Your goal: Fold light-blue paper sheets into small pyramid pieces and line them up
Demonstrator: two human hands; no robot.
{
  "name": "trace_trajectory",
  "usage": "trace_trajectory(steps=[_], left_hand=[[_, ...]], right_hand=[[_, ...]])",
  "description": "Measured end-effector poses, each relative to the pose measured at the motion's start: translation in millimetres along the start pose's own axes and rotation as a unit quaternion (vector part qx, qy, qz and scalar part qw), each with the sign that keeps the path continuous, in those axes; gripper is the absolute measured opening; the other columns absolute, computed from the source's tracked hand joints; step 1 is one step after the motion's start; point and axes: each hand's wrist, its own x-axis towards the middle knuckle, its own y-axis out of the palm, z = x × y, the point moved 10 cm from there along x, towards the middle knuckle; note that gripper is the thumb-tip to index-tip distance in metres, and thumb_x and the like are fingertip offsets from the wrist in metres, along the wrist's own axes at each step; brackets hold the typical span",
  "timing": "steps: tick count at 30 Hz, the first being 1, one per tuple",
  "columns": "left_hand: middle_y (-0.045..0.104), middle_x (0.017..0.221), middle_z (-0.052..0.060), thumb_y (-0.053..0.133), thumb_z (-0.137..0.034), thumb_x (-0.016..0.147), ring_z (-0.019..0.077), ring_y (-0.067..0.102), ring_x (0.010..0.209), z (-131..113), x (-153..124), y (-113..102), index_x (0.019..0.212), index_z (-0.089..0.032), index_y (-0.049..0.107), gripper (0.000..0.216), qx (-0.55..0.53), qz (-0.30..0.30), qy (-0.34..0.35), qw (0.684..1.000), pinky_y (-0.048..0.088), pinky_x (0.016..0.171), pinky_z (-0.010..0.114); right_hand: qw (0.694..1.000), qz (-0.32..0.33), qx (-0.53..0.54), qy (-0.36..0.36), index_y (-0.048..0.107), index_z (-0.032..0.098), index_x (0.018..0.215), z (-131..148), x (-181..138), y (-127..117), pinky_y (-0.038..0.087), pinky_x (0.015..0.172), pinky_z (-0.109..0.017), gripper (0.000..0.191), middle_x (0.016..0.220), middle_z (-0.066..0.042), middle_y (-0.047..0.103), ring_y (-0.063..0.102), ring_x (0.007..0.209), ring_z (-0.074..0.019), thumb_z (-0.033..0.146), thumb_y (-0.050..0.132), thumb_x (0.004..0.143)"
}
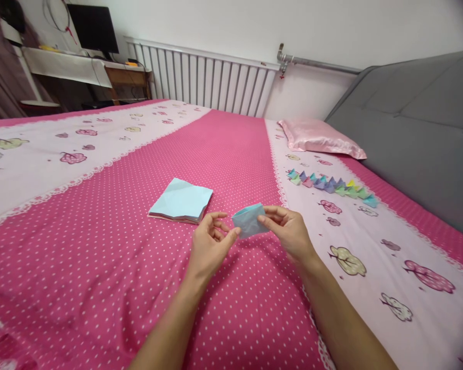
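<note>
A small folded piece of light blue paper [249,222], with a gap showing along its top edge, is held up over the pink dotted bedspread. My right hand [289,228] pinches its right end between thumb and fingers. At the paper's left end, my left hand [212,241] has its fingers apart, curved loosely, and its thumb tip is at the lower left corner. A stack of square paper sheets [181,199], light blue on top, lies just beyond my left hand. Off to the right sit two rows of small folded paper pieces [332,186] in several colours.
The bedspread [231,149] has pink and pale tree-patterned bands. A pink pillow [320,137] lies by the grey headboard [409,108]. Against the far wall are a white radiator [204,74] and a pipe [320,61]. A desk [127,76] with a monitor [93,31] stands back left.
</note>
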Motion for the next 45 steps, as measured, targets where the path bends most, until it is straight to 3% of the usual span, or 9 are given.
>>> trace_trajectory(steps=[6, 10, 18, 24, 29, 45], left_hand=[[0.064, 0.070, 0.005, 0.069, -0.041, 0.065, 0.0106, 0.053, 0.057, 7.7, 0.0, 5.9, 0.084, -0.010, 0.068, 0.035, -0.070, 0.023, -0.045, 0.996, 0.042, 0.054, 0.023], [0.061, 0.060, 0.001, 0.067, -0.038, 0.068, 0.0095, 0.050, 0.055, 5.7, -0.9, 7.8, 0.075, -0.012, 0.069, 0.027, -0.093, 0.044, -0.044, 0.994, 0.040, 0.056, 0.022], [0.052, 0.049, -0.003, 0.066, -0.037, 0.069, 0.0062, 0.040, 0.047, 4.5, -0.9, 8.2, 0.065, -0.013, 0.069, 0.024, -0.041, 0.057, -0.029, 0.997, 0.031, 0.048, 0.020], [0.063, 0.059, 0.002, 0.068, -0.035, 0.067, 0.0096, 0.048, 0.052, 4.4, -1.4, 11.9, 0.073, -0.014, 0.073, 0.023, -0.032, 0.073, -0.014, 0.997, 0.036, 0.051, 0.022], [0.071, 0.080, 0.007, 0.069, -0.031, 0.067, 0.0160, 0.061, 0.070, 3.5, -1.7, 13.4, 0.083, -0.017, 0.073, 0.022, -0.067, 0.071, -0.014, 0.995, 0.046, 0.065, 0.026], [0.071, 0.073, 0.006, 0.067, -0.029, 0.068, 0.0158, 0.061, 0.064, -4.0, -1.6, 9.1, 0.075, -0.016, 0.074, 0.016, -0.022, 0.057, 0.016, 0.998, 0.045, 0.062, 0.026]], right_hand=[[0.989, 0.050, 0.106, 0.086, 0.065, 0.017, 0.090, -12.3, -4.6, 16.7, 0.053, 0.070, -0.030, 0.036, 0.080, -0.006, 0.072, 0.067, 0.073, -0.0179, 0.038, 0.075, 0.062], [0.989, 0.066, 0.103, 0.085, 0.065, 0.017, 0.090, -11.2, -7.2, 24.2, 0.052, 0.071, -0.031, 0.038, 0.081, -0.006, 0.072, 0.067, 0.074, -0.0186, 0.039, 0.075, 0.061], [0.994, 0.055, 0.076, 0.058, 0.066, 0.017, 0.085, -5.6, -5.5, 21.0, 0.052, 0.068, -0.029, 0.034, 0.081, -0.006, 0.071, 0.065, 0.075, -0.0177, 0.042, 0.072, 0.064], [0.997, 0.047, 0.037, 0.039, 0.067, 0.017, 0.079, -2.9, -6.4, 19.0, 0.051, 0.060, -0.027, 0.027, 0.074, -0.003, 0.069, 0.062, 0.066, -0.0152, 0.040, 0.071, 0.065], [0.996, 0.080, 0.031, 0.021, 0.068, 0.017, 0.076, -0.3, -8.1, 25.4, 0.049, 0.058, -0.025, 0.021, 0.071, -0.002, 0.068, 0.061, 0.063, -0.0134, 0.036, 0.070, 0.068], [0.995, 0.081, -0.059, -0.025, 0.072, 0.020, 0.078, 12.0, -6.5, 21.2, 0.050, 0.062, -0.027, 0.021, 0.075, -0.002, 0.071, 0.063, 0.069, -0.0165, 0.038, 0.061, 0.076]])
